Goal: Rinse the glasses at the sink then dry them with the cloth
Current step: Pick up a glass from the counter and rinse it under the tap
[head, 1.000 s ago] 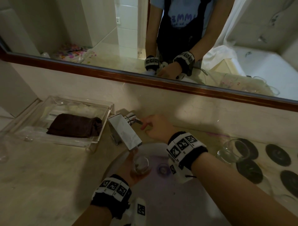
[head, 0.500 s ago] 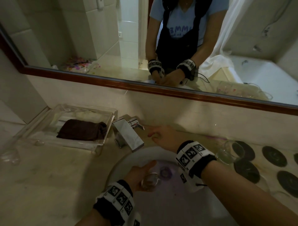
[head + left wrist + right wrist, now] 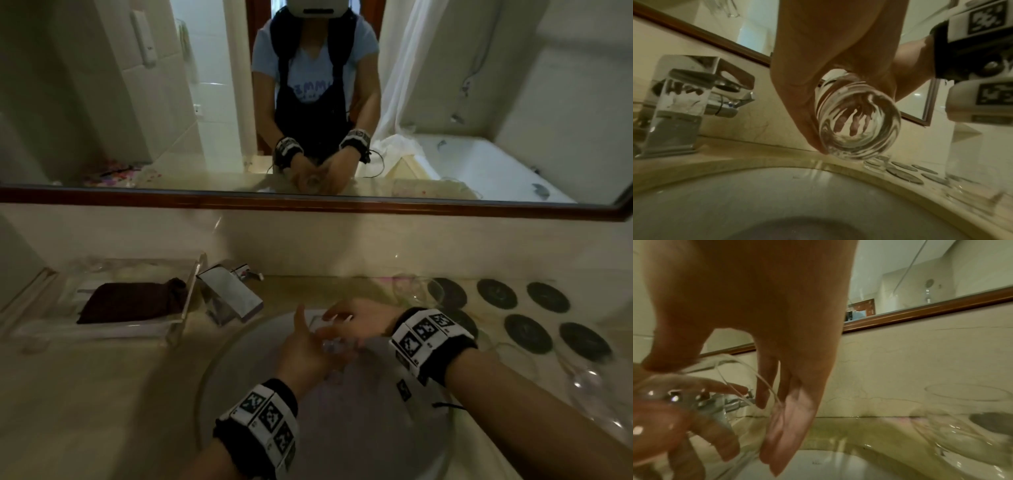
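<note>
A small clear glass is held over the white sink. My left hand grips it from the left, fingers curled round its side. In the left wrist view the glass shows its thick base, with fingers visible through it. My right hand comes in from the right. Its fingers reach straight down into the mouth of the glass, with the thumb by the rim. A dark brown cloth lies folded in a clear tray on the counter at the left.
A square chrome tap stands behind the basin at the left, with no water seen at its spout. Another glass sits on the counter at the right among several black coasters. More clear glasses stand near the right edge. A mirror runs above.
My right hand left the tap lever and came down onto the glass. My left hand carried the glass from under the spout to the middle of the basin. The head view tilted up.
</note>
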